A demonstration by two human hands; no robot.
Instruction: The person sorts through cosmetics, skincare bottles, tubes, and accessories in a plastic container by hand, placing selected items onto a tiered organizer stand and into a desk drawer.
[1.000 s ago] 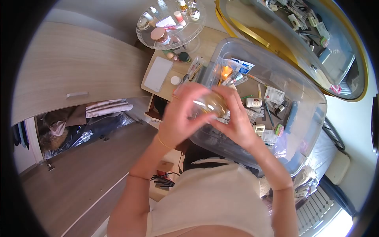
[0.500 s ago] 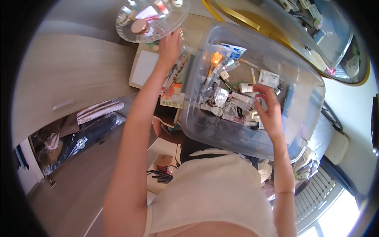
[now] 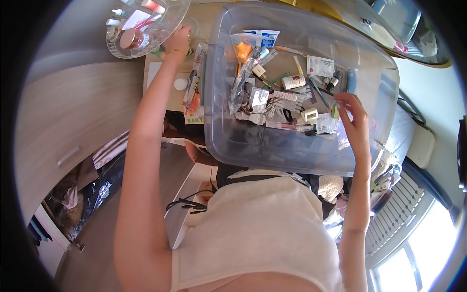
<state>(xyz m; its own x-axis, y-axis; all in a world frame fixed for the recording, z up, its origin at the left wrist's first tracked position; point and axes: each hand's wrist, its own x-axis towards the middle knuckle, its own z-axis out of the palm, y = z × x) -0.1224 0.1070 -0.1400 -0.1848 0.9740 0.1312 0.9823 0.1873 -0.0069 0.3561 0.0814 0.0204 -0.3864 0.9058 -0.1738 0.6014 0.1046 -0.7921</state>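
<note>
My right hand (image 3: 357, 121) is over the right side of a large clear plastic bin (image 3: 272, 148). Its fingers pinch a small flat thing (image 3: 335, 111) with green and orange on it. Inside the bin lie a white bottle (image 3: 294, 81), white sachets (image 3: 320, 65), an orange tube (image 3: 242, 50), a blue-and-white packet (image 3: 265, 37) and several slim tubes and pens. My left hand (image 3: 176, 43) reaches beside the clear round tray (image 3: 168, 24), its fingers curled at a small thing, mostly hidden. On that tray stands a jar with a copper-coloured lid (image 3: 131, 39).
A wooden surface (image 3: 154, 68) with a white round thing (image 3: 180, 84) and packaged items (image 3: 193, 90) lies left of the bin. A gold-rimmed mirror (image 3: 408, 44) stands behind it. Below left is an open drawer (image 3: 97, 180) with bagged clothes.
The view has shifted, so the bin and tray appear further left. My right hand has moved toward the bin's right side and now pinches a small green thing. My left hand remains beside the tray.
</note>
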